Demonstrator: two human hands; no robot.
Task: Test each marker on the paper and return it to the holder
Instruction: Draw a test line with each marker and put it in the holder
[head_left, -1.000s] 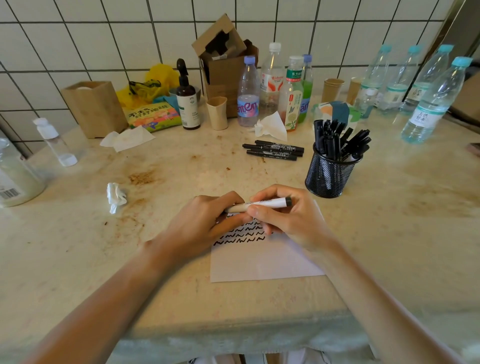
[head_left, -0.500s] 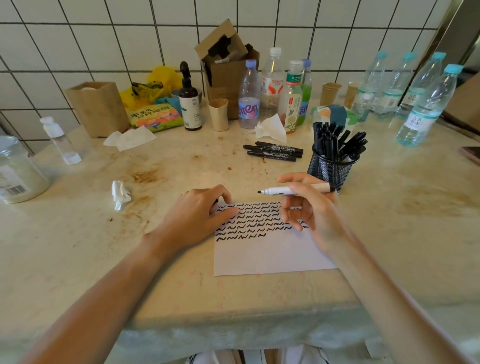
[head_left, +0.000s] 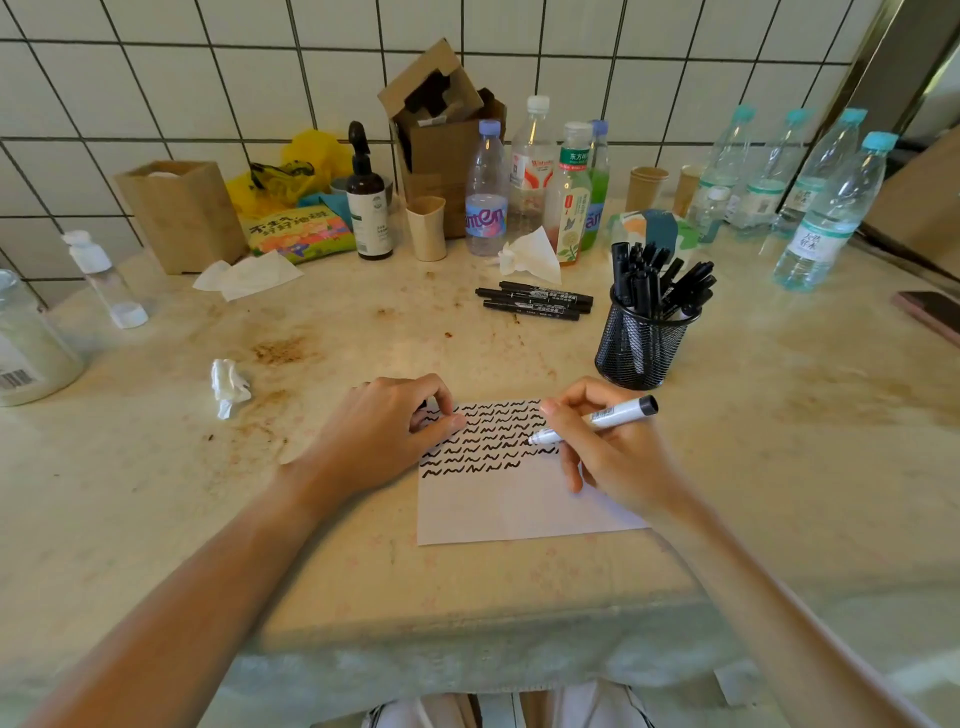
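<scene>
The paper (head_left: 519, 499) lay flat on the desk (head_left: 779, 467), close to the person, so it was easy to reach. Its far half was full of black wavy lines, and the near half was bare.

The right hand (head_left: 608, 452) gripped a white marker (head_left: 597, 421) the way you hold a pen. The tip pointed down at the end of a row of lines, likely to make a new wiggle there. I could not be sure the tip touched the paper.

The left hand (head_left: 384, 431) rested on the paper's left edge, maybe to keep it from sliding. Its fingers were curled, and something small and dark peeked out between them. It may have been the cap, but it was too hidden to tell.

Past the paper stood the black mesh holder (head_left: 639, 343), full of dark markers standing up. Three black markers (head_left: 535, 304) lay flat on the desk, left of the holder.
</scene>
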